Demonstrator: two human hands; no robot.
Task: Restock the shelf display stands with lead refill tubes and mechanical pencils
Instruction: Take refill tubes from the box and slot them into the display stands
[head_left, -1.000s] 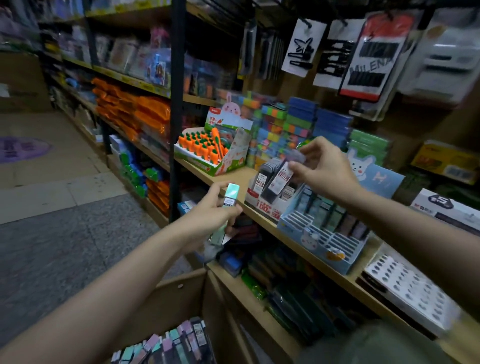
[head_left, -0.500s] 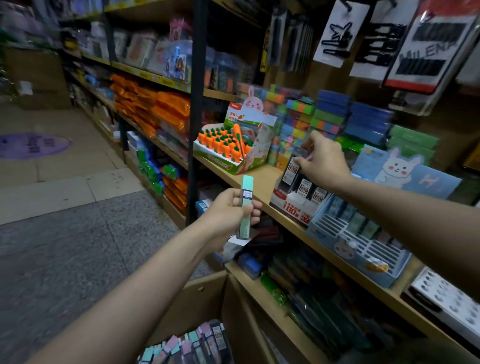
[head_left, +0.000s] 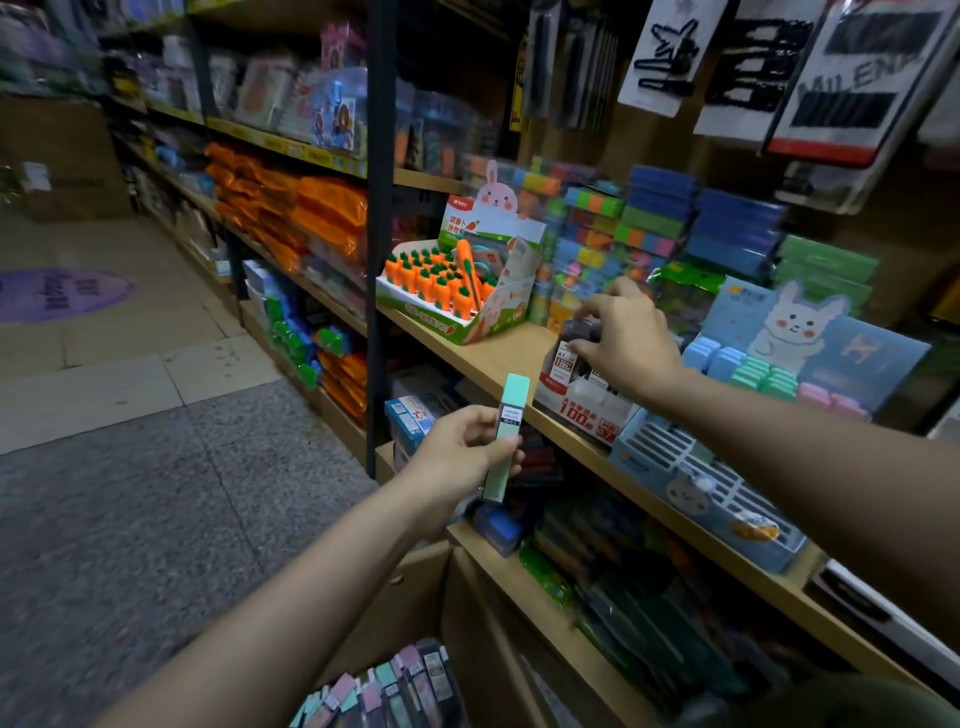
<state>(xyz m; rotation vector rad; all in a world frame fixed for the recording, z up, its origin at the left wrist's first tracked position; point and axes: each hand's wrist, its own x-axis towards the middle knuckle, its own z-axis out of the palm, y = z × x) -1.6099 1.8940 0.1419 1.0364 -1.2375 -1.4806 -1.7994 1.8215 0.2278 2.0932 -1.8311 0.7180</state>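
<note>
A green lead tube (head_left: 506, 436) is held upright in the left hand (head_left: 462, 457) below the shelf (head_left: 511, 358) edge, while dark tubes (head_left: 569, 348) in the white display box (head_left: 582, 405) are pinched by the right hand (head_left: 631, 338).

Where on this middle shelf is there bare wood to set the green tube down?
Bare wood shows on the shelf between the carrot display box and the white refill stand under the right hand. Rightward, the blue rabbit stand fills the front edge. The left hand holds the green tube.
</note>
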